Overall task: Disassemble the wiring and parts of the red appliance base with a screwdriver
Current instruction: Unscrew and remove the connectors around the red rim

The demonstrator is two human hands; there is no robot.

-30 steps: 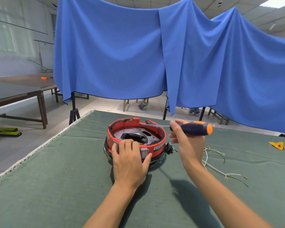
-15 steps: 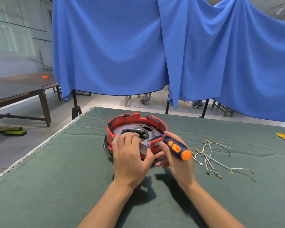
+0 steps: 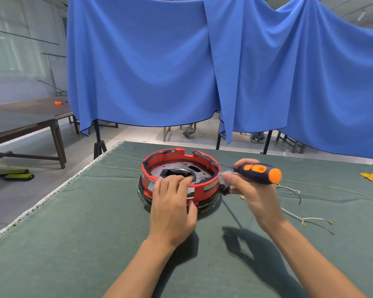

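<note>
Your left hand [image 3: 172, 209] curled its fingers over the near rim of the round, plastic red appliance base [image 3: 211, 187] near the felt-covered table's [image 3: 73, 233] far edge, your right hand [image 3: 252, 192] grasped the navy-and-orange screwdriver [image 3: 256, 173], and the base's labels were unreadable.

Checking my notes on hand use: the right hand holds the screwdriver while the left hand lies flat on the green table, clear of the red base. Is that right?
Not quite. The head view shows the left hand holding the red base by its near rim, fingers over the edge, not flat on the green table. The right hand does hold the screwdriver.
</note>
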